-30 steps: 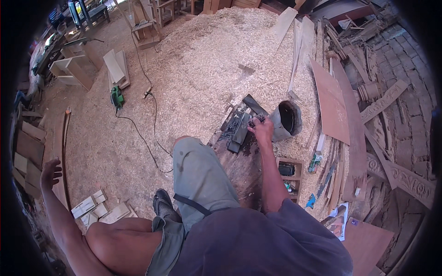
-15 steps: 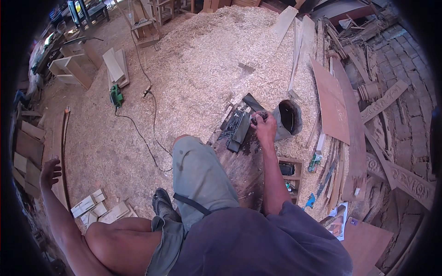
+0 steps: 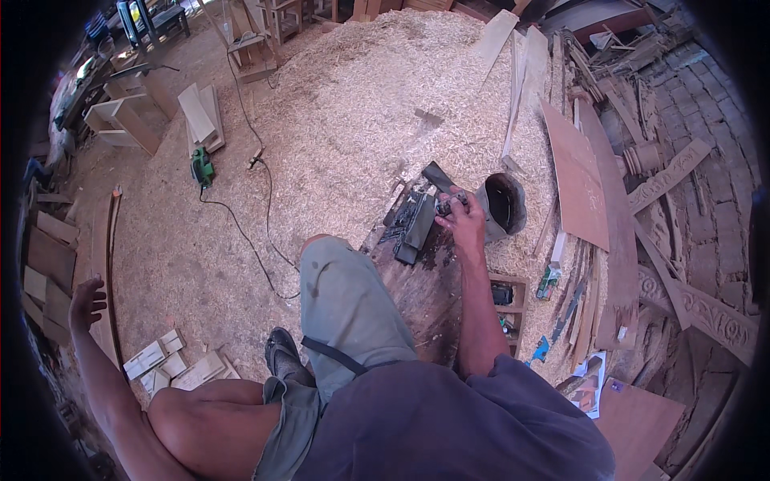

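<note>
My right hand (image 3: 465,223) is closed round a small dark lump-like object (image 3: 443,205), mostly covered by the fingers, so its kind is unclear. Just left of it, a dark rectangular block (image 3: 417,228) rests on the stained wooden bench (image 3: 425,293), beside a heap of thin black pieces (image 3: 395,231). A flat dark strip (image 3: 438,176) lies at the bench's far end. Close to the right of this hand stands a grey open-topped container (image 3: 488,228) with a dark inside. Far to the left, my left hand (image 3: 85,305) hangs beyond my knee, empty, fingers loosely apart.
Wood shavings (image 3: 361,104) cover the floor. A green power tool (image 3: 202,168) with a black cord lies at the left near pale boards (image 3: 200,116). To my right are a wooden tray (image 3: 520,309), a blue-handled saw (image 3: 541,349) and stacked planks (image 3: 573,176).
My right hand has shifted slightly and its fingers have changed position round the dark object. The left hand stays where it was.
</note>
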